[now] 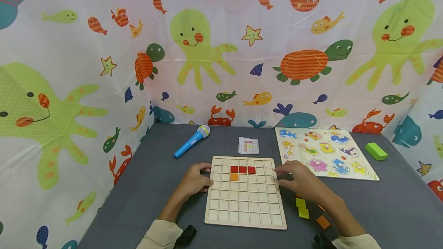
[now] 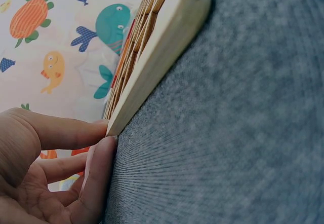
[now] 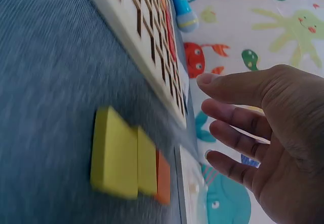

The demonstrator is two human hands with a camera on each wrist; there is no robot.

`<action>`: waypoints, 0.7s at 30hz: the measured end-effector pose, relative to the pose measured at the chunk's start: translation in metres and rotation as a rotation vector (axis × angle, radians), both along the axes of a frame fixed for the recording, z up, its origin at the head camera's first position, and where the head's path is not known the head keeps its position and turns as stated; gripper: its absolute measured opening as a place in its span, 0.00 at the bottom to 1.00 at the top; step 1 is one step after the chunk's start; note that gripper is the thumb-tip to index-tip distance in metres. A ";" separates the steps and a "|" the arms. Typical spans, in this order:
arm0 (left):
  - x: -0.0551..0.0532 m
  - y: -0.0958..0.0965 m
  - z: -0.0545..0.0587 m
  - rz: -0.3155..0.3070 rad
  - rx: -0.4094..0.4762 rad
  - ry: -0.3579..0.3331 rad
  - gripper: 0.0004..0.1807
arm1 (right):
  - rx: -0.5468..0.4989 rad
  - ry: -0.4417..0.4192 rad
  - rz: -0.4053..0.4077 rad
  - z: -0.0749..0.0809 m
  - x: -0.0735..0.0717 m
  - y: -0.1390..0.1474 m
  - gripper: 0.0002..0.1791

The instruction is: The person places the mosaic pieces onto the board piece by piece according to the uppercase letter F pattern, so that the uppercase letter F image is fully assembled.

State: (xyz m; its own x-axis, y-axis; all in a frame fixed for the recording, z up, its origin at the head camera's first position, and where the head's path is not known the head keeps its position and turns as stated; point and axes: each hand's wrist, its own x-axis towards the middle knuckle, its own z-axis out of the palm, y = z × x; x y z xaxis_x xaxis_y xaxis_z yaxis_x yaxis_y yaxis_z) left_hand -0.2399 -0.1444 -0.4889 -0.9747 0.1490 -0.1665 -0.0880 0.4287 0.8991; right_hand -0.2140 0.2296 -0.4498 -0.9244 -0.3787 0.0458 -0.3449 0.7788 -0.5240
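Note:
A square wooden grid board (image 1: pixel 247 227) lies flat on the dark table. Three red tiles (image 1: pixel 243 170) form a row in its upper part, with one orange tile (image 1: pixel 234 177) below the leftmost. My left hand (image 1: pixel 194 181) is at the board's left side, thumb and index finger touching the edge; in the left wrist view, fingertips (image 2: pixel 98 128) meet the board's rim. By the right edge is my right hand (image 1: pixel 301 180), fingers spread and holding nothing. Beneath that wrist lie yellow tiles (image 1: pixel 303 213) and orange tiles (image 1: pixel 323 222), partly hidden by the forearm.
Behind the board lies a small card (image 1: pixel 248 145) with a coloured grid. A blue toy microphone (image 1: pixel 192 141) rests at back left. To the right are a sea-animal picture board (image 1: pixel 301 147) and a green block (image 1: pixel 376 151). Printed fabric (image 1: pixel 249 99) walls the table.

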 end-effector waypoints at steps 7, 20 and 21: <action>0.000 0.000 0.000 0.003 -0.007 0.003 0.34 | -0.004 -0.014 -0.013 -0.002 0.008 0.027 0.22; 0.001 -0.001 0.000 0.000 -0.007 -0.006 0.33 | -0.044 -0.139 -0.039 -0.006 0.017 0.055 0.25; 0.001 -0.001 0.000 -0.001 -0.007 -0.005 0.33 | -0.049 -0.149 -0.047 -0.005 0.018 0.056 0.25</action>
